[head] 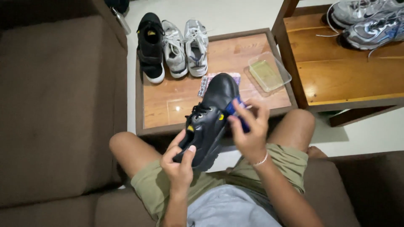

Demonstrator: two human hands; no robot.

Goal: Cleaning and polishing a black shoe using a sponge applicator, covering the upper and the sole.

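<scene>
Two hands work on one black shoe, which is held above the person's knees at the near edge of the low wooden table, the landmark for everything else. Left of the table lies a brown sofa cushion. On the table's far left corner stands a second black shoe, and just right of it a pair of grey sneakers, all three side by side with toes toward the person. Near the table's middle, partly hidden behind the held shoe, lies a small patterned packet. The left hand is clamped on the heel end of the held shoe, thumb over the rim and fingers under the sole, so the toe points up and away over the table. The right hand is closed on a blue cloth or sponge pressed against the shoe's side; which it is cannot be told. On the table's right end sits a clear plastic tub with yellowish contents. Right of the table stands a taller wooden stand bearing another pair of grey sneakers. Judging from the grip, the shoe hangs by its heel alone; a hard rub could twist it loose onto the table, and it might knock the tub and spill it
</scene>
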